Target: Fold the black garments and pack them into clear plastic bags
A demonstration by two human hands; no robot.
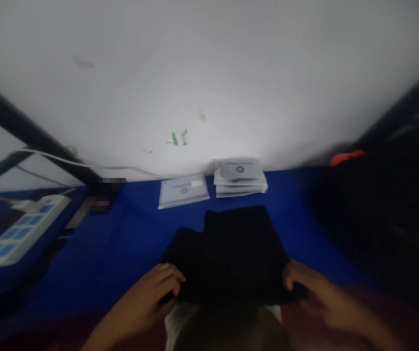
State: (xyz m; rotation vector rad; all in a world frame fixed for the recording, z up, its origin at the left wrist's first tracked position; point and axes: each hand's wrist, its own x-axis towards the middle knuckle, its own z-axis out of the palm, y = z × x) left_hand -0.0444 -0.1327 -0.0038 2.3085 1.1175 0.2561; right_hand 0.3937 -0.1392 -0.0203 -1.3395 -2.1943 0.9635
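A black cloth piece, seemingly a folded garment, lies across the near part of the blue table in the head view. My left hand grips its left side, fingers curled round the edge. On the opposite side, my right hand pinches the near right corner between thumb and fingers. The far edge of the cloth lies on the table with a step in its outline at the left. Its exact kind is hard to make out in the dim light.
Behind the cloth lie a flat plastic packet and a stack of similar packets against the white wall. A power strip sits at the left, with a white cable along the wall. A large dark mass fills the right side.
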